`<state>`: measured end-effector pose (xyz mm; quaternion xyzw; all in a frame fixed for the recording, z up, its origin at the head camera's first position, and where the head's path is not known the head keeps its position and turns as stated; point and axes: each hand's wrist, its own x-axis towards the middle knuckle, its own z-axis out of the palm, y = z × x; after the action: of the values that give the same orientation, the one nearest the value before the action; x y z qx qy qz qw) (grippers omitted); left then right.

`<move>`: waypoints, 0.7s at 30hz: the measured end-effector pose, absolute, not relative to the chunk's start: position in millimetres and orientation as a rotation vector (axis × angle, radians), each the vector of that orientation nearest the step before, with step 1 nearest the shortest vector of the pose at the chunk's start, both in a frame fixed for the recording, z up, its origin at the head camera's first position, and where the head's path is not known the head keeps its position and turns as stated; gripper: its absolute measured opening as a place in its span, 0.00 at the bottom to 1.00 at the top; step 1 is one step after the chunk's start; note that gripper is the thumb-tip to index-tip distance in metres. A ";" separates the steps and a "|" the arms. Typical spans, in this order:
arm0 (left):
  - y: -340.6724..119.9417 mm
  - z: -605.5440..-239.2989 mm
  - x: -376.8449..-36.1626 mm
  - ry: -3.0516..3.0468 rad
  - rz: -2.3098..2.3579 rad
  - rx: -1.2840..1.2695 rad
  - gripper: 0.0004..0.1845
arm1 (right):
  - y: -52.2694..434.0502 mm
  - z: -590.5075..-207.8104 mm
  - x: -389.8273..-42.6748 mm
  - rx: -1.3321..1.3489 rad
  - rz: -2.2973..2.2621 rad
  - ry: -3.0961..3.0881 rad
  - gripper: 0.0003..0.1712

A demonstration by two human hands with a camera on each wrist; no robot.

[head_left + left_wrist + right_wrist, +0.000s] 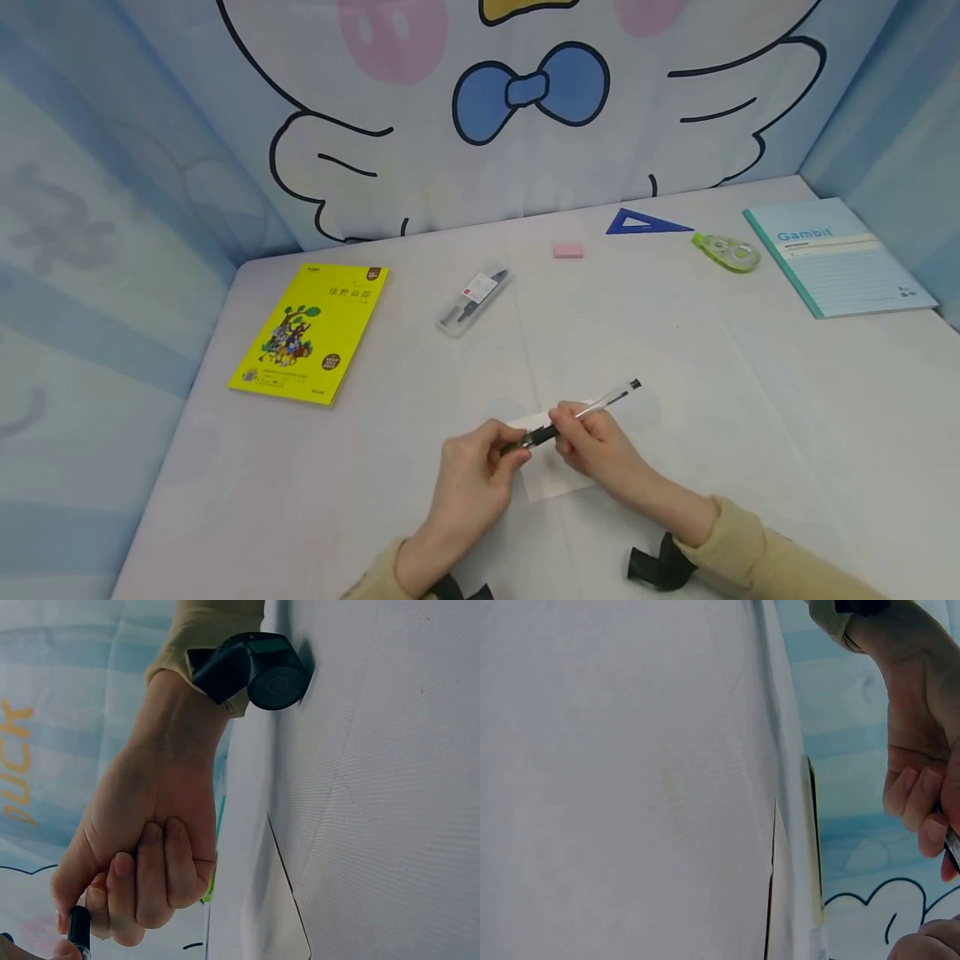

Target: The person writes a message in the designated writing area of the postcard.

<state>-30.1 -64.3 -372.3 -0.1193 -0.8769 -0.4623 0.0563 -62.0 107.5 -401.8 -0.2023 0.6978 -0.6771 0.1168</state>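
Between both hands, above a small white sheet of paper (pixel 551 481), a pen (pixel 604 403) with a clear barrel and black grip is held at a slant. My left hand (pixel 474 473) pinches its lower dark end between thumb and fingers; whether a cap is there is hidden. My right hand (pixel 603 446) grips the pen around the front of the barrel, near the black grip. In the left wrist view, the right hand (pixel 154 844) shows curled fingers, with a black part of the pen (pixel 79 928) at its thumb. The left hand (pixel 926 750) appears in the right wrist view.
A yellow book (pixel 311 333) lies at left, with a clear plastic case (pixel 474 300) to its right. Farther back are a pink eraser (pixel 567 251), a blue set square (pixel 626 228), green correction tape (pixel 731 254) and a notebook (pixel 840 262). A printed curtain (pixel 525 183) borders the table.
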 end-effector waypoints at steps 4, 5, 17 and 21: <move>-64.2 -374.4 -29.8 -2.682 -1.458 -0.353 0.07 | 110.4 -400.4 -65.0 -0.537 -1.905 2.079 0.22; -64.2 -374.8 -29.7 -2.685 -1.463 -0.351 0.07 | 110.7 -399.7 -65.4 -0.510 -1.890 2.085 0.22; -70.7 -379.5 -33.0 -2.731 -1.406 -0.334 0.08 | 116.4 -400.4 -65.7 -0.371 -1.894 2.102 0.12; -72.2 -381.3 -33.8 -2.749 -1.400 -0.322 0.08 | 118.5 -401.4 -66.0 -0.397 -1.965 2.033 0.05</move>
<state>-33.8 -72.2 -381.3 -0.1039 -0.8861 -0.4513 0.0198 -66.0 118.5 -401.4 -0.1377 0.7047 -0.6813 0.1426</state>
